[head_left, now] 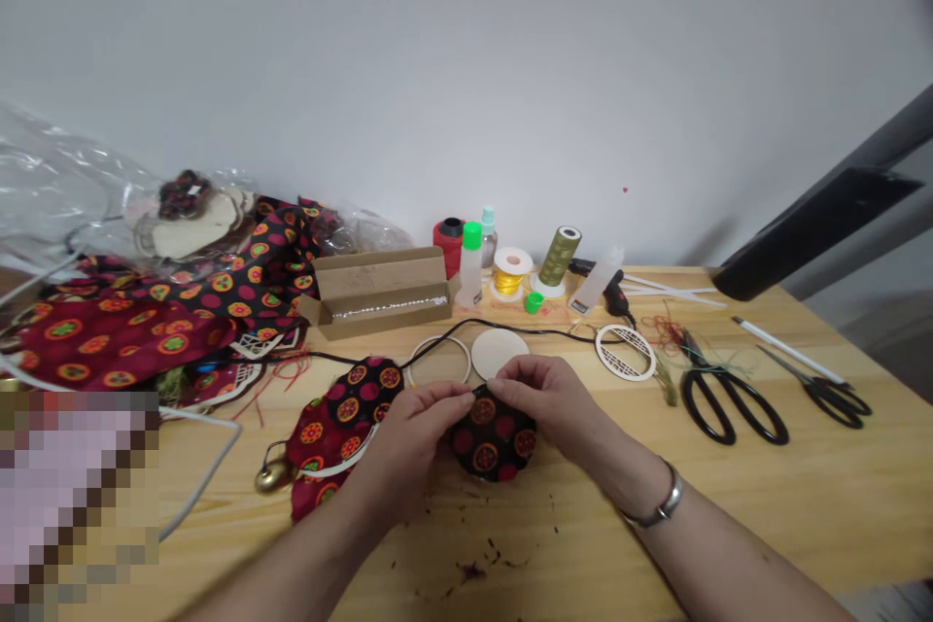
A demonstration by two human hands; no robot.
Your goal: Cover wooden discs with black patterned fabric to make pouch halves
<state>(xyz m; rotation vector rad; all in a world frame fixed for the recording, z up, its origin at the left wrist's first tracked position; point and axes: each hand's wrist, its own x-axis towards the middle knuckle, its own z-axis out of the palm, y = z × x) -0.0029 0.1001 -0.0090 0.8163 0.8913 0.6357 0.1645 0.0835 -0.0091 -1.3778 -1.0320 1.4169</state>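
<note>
A round piece covered in dark patterned fabric (pixel 496 442) is pinched at its top edge between my two hands. The fingertips of my left hand (pixel 412 432) close on its upper left rim. My right hand (pixel 546 403) grips the same rim from the right, thumb and fingers together. Just beyond lie a plain cream disc (pixel 500 353) and a thin pale ring (pixel 439 362). To the left, next to my left hand, red and black fabric-covered pieces (pixel 331 423) lie with a small brass bell (pixel 272 474) at their edge.
Patterned cloth (pixel 123 335) and clear plastic are heaped at the left. A cardboard box (pixel 384 292), a green-capped bottle (pixel 471 267) and thread spools (pixel 560 258) stand along the wall. Large black-handled scissors (pixel 733 398) and smaller scissors (pixel 831 394) lie at the right. Dark scraps (pixel 473 570) dot the near tabletop.
</note>
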